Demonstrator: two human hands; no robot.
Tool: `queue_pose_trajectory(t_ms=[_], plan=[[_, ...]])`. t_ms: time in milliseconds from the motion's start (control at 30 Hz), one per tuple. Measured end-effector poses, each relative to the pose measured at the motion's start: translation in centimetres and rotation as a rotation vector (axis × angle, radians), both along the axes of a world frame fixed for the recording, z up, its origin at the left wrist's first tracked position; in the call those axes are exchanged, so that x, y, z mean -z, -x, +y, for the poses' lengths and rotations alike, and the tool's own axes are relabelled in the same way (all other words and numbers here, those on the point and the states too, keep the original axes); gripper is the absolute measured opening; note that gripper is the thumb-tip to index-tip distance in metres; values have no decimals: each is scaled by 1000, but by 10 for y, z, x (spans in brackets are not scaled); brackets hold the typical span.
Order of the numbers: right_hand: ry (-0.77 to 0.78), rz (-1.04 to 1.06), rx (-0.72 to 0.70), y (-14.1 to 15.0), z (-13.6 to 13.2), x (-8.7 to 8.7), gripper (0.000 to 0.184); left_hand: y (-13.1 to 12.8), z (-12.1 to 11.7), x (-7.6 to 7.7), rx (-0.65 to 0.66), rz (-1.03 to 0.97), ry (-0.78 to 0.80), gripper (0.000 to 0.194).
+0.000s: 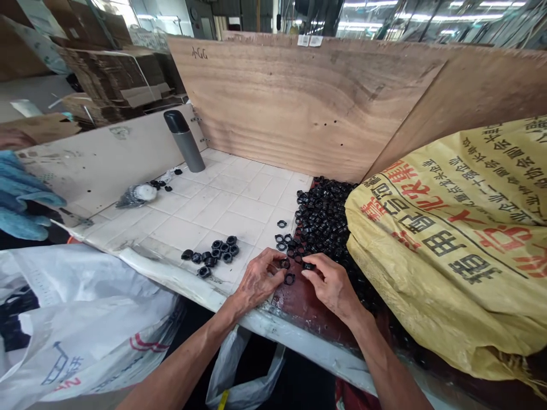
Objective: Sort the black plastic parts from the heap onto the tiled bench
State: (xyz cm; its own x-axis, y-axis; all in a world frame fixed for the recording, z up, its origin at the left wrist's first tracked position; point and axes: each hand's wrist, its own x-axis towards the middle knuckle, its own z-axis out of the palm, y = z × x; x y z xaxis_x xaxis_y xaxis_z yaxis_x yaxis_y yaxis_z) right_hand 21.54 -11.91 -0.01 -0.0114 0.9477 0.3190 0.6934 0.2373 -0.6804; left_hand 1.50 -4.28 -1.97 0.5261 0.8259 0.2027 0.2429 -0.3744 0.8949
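Observation:
Between the thumb and fingers of my left hand is a small black ring. Another black ring lies on the table just by that thumb. My right hand pinches a second black ring a short way to the right, over the dark red surface. Beyond both hands, several loose rings spread out from a large pile of black rings. A smaller group of black rings sits on the pale tiled part to the left.
A yellow woven sack bulges over the right side. Wooden boards wall the back. A grey bottle and a clear plastic bag stand at the left. A white sack hangs below the table's front edge. Someone's blue sleeve shows far left.

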Motion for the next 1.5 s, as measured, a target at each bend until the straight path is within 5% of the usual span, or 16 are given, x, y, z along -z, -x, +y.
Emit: queue_pose_trajectory(t_ms=[467, 833, 1100, 1367, 1500], plan=[[215, 447, 32, 12, 1, 3, 20, 1, -7, -9, 134, -191, 59, 30], [119, 464, -49, 16, -1, -9, 17, -1, -5, -6, 88, -237, 21, 29], [134, 457, -59, 19, 0, -8, 17, -1, -6, -6, 108, -252, 104, 29], [350, 851, 33, 23, 3, 1, 24, -3, 0, -13, 87, -564, 436, 17], [391, 889, -15, 25, 4, 1, 25, -3, -2, -16, 104, -515, 408, 14]])
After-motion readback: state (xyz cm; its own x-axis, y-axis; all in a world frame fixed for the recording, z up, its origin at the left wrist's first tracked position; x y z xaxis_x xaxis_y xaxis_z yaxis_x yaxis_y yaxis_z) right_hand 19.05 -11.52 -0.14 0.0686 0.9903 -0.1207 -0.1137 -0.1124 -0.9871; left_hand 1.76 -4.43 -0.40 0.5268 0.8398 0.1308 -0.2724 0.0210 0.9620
